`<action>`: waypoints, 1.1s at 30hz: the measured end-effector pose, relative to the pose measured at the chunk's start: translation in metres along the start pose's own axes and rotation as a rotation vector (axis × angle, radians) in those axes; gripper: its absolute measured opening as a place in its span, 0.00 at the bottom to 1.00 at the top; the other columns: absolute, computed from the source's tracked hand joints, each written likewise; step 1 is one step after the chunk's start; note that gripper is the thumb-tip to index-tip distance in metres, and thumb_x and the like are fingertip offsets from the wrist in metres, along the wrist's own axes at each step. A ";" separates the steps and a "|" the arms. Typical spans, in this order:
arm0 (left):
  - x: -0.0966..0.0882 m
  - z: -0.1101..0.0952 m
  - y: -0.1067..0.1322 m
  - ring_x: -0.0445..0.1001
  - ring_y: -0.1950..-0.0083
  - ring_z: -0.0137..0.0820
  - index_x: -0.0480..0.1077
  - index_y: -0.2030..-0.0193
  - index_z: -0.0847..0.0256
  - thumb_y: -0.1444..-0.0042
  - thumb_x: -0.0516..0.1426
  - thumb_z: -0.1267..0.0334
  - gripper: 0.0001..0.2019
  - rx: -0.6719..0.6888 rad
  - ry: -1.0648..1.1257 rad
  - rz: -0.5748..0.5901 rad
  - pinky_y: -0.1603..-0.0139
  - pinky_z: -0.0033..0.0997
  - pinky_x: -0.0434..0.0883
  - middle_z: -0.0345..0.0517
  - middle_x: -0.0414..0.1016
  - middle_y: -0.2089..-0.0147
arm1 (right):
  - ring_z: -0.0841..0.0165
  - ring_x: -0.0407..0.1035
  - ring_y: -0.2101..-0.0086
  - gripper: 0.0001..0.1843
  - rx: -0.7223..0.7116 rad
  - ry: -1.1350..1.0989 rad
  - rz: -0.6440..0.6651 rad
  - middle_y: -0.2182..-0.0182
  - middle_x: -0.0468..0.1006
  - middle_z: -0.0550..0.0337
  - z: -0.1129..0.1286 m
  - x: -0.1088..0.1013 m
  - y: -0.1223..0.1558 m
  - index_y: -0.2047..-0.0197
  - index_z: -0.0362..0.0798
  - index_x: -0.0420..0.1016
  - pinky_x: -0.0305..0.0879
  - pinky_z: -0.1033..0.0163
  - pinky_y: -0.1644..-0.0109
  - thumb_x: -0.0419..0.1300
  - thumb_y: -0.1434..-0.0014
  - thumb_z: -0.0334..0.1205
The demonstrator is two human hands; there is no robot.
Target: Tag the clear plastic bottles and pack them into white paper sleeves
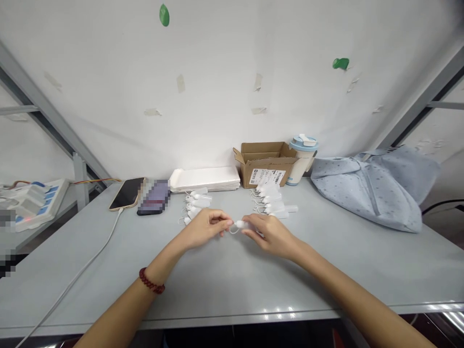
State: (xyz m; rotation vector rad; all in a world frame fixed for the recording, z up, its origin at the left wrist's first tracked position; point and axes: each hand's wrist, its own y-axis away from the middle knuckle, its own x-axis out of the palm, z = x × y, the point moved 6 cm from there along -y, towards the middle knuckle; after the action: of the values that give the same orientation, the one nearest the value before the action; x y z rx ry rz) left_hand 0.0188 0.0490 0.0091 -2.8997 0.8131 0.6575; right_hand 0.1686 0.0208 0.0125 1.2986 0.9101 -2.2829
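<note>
A small white squeeze bottle (pixel 240 224) with a pointed tip and a thin cord loop lies between my two hands, just above the table. My right hand (pixel 267 233) is closed round its body from the right, hiding much of it. From the left, my left hand (pixel 209 226) pinches at the tip end by the loop; its fingertips cover the exact contact. Behind my left hand lies a group of similar small bottles (pixel 200 197), partly hidden by it. Another group of such bottles (pixel 272 199) lies behind my right hand, in front of the cardboard box.
Along the wall stand a stack of white envelopes (pixel 206 178), an open cardboard box (pixel 266 166) and a lidded cup (pixel 301 162). A blue-grey cloth bag (pixel 366 193) lies right. Two phones, one a charging phone (pixel 127 193), lie left; its white cable (pixel 92 258) crosses the table.
</note>
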 end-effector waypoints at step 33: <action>-0.124 0.064 0.001 0.75 0.62 0.38 0.72 0.56 0.67 0.52 0.53 0.58 0.19 -0.136 -0.361 -0.801 0.69 0.30 0.71 0.55 0.77 0.60 | 0.61 0.66 0.59 0.14 0.444 0.483 0.244 0.61 0.71 0.50 -0.060 -0.031 0.008 0.60 0.44 0.70 0.52 0.65 0.72 0.50 0.47 0.23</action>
State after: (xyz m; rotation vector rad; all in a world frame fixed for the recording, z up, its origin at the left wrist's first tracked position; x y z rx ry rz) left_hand -0.1015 0.1189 0.0030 -2.7176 -0.4321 1.0756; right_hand 0.2270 0.0563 0.0142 2.0836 0.3414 -2.0779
